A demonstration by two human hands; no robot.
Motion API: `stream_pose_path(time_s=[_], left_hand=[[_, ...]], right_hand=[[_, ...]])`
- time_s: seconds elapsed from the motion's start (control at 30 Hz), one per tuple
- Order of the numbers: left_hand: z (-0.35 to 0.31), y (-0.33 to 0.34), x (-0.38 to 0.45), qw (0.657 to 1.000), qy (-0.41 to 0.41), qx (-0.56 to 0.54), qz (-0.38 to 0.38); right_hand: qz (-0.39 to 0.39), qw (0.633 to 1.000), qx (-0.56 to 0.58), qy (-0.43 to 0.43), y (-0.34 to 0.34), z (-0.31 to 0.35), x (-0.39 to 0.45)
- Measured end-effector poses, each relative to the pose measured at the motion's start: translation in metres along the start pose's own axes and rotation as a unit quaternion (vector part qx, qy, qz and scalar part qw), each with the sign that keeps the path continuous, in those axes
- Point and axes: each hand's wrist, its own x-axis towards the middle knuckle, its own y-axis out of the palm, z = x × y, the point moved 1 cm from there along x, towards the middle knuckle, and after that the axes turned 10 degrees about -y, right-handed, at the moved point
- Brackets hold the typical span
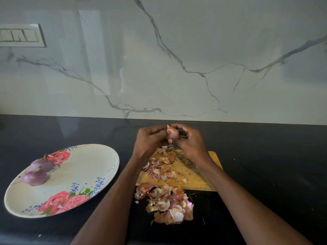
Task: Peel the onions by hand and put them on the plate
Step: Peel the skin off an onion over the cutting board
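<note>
Both my hands hold one small pinkish onion (pixel 172 133) above the far edge of the wooden cutting board (pixel 211 179). My left hand (pixel 150 141) grips it from the left, thumb near a loose flap of skin at its top. My right hand (pixel 190 140) curls round it from the right. Two peeled purple onions (pixel 41 164) (pixel 35 177) lie at the left side of the white plate (pixel 83 167) with a rose pattern.
Onion skins are scattered over the board (pixel 160 169) and heaped on the black counter (pixel 274 165) just in front of it (pixel 168 204). A marble wall stands behind the counter, with a switch panel (pixel 21 35) at upper left.
</note>
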Motion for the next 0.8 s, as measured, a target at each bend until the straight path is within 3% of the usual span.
stream_pose_path(time_s=[0.2, 0.43, 0.8], left_hand=[[0.000, -0.005, 0.002, 1.000, 0.010, 0.001, -0.016], [-0.001, -0.004, 0.001, 0.999, -0.011, -0.015, 0.032], [0.000, -0.006, 0.002, 1.000, 0.011, -0.018, 0.013]], right_hand=[[-0.010, 1.000, 0.015, 0.002, -0.003, 0.003, 0.002], [-0.002, 0.999, 0.047, 0.017, -0.007, 0.001, 0.002], [0.017, 0.995, 0.089, 0.035, -0.014, 0.006, 0.003]])
